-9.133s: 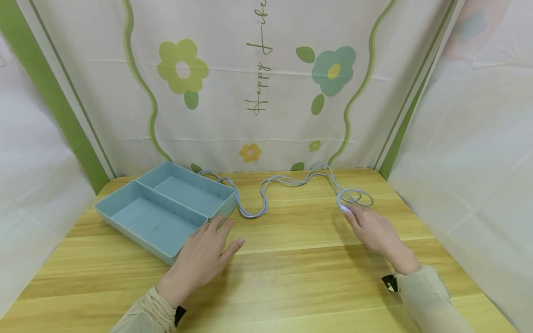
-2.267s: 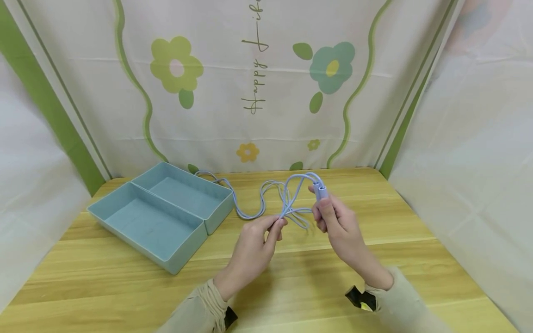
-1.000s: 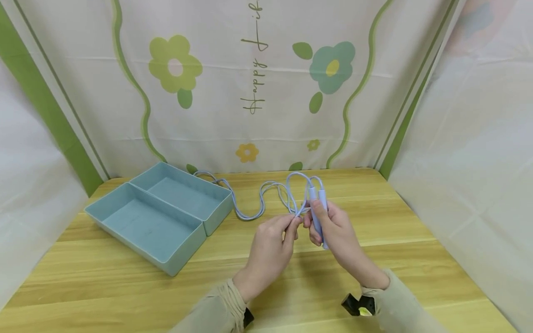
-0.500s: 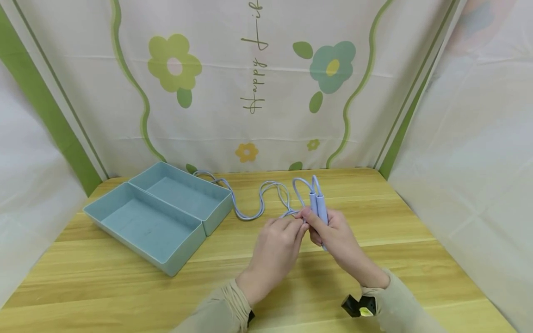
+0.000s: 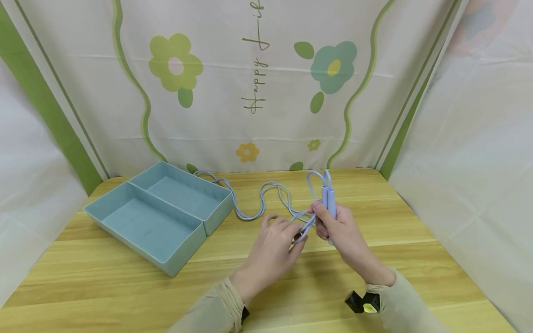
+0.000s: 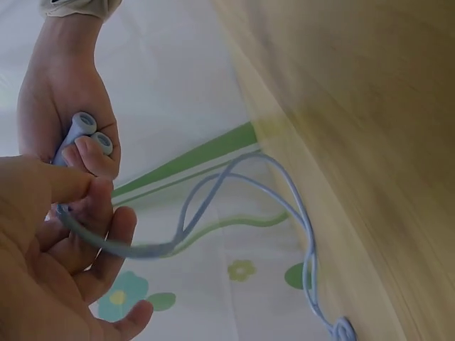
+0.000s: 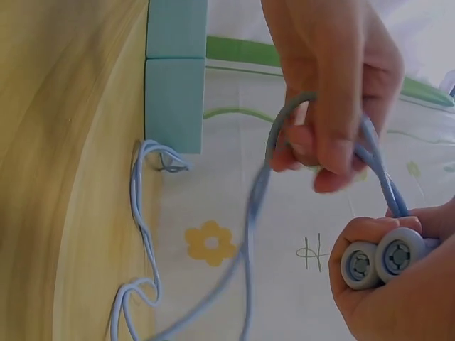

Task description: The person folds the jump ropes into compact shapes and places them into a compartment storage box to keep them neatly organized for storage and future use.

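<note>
A pale blue jump rope runs between my hands and along the tabletop. My right hand [image 5: 345,233] grips both of its handles [image 5: 331,201] side by side, upper ends pointing up, with the thumb over a strand of cord. To the left of them my left hand [image 5: 270,247] holds a doubled loop of the cord [image 6: 153,250] between thumb and fingers, its little finger sticking out. In the right wrist view, the round ends of the handles [image 7: 399,254] show in the right fist. Cord rises from the handles in a small arch.
Two blue-green open boxes [image 5: 183,252] stand side by side on the left of the wooden table [image 5: 137,296]. The rest of the cord [image 7: 146,234] winds from behind them. A flower-print curtain [image 5: 283,120] closes off the back and sides.
Over the last second, my left hand draws the cord against the right hand's thumb, then moves slightly away with a loop. The handles shift a little rightward. Earlier, they were lifted off the table.
</note>
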A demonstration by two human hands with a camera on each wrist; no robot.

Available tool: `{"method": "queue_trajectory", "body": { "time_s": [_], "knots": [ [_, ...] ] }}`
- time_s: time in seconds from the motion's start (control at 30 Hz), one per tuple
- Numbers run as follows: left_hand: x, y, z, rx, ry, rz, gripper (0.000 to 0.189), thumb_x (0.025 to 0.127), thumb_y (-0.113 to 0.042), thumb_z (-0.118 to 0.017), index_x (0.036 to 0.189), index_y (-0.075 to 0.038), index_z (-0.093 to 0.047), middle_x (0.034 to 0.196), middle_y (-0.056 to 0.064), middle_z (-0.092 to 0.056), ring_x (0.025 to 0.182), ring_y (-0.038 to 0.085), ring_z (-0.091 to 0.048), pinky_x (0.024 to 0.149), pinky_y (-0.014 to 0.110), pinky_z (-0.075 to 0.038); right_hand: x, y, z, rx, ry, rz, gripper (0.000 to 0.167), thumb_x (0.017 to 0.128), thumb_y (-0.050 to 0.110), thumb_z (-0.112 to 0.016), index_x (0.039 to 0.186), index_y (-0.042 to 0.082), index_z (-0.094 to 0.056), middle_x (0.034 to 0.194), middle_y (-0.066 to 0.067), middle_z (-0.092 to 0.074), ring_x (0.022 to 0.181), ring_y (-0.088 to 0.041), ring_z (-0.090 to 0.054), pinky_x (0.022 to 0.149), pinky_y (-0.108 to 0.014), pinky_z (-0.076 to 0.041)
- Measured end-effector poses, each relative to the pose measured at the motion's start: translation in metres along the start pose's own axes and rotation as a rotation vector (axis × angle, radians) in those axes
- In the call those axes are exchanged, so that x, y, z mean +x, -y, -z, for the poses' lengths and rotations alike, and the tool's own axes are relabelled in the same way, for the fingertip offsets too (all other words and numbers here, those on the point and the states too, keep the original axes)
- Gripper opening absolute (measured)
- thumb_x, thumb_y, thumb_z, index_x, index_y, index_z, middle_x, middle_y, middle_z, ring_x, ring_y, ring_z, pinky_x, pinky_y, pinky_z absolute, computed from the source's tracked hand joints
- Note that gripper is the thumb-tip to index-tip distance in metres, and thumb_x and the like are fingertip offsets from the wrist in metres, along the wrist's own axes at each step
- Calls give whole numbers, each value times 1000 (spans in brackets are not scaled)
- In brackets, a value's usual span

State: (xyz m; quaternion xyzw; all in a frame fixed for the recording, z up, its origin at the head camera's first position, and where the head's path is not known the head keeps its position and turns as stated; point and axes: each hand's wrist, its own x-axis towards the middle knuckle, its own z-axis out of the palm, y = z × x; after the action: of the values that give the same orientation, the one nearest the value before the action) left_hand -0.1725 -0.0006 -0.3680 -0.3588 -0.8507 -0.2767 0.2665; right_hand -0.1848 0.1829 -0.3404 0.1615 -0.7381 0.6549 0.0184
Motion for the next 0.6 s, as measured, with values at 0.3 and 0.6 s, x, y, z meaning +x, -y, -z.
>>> {"method": "queue_trajectory", "body": {
  "time_s": [0.3, 0.6],
  "knots": [
    [-5, 9, 5, -18, 75, -26, 15, 89, -26, -76, 99, -14, -71, 84, -9, -68, 85, 9, -61, 102, 53, -35, 5, -1, 6, -298, -90, 157, 19, 103, 17, -55, 93, 4, -65, 55, -1, -40, 47, -12, -34, 43, -28, -31],
    [-5, 13, 8, -36, 153, -53, 23, 91, -35, -72, 103, -14, -72, 88, -10, -69, 87, 4, -62, 104, 53, -33, 3, 16, 3, -462, -124, 304, 12, 96, 4, -63, 86, 4, -69, 65, 3, -54, 53, -9, -30, 49, -29, -31]
  ]
}}
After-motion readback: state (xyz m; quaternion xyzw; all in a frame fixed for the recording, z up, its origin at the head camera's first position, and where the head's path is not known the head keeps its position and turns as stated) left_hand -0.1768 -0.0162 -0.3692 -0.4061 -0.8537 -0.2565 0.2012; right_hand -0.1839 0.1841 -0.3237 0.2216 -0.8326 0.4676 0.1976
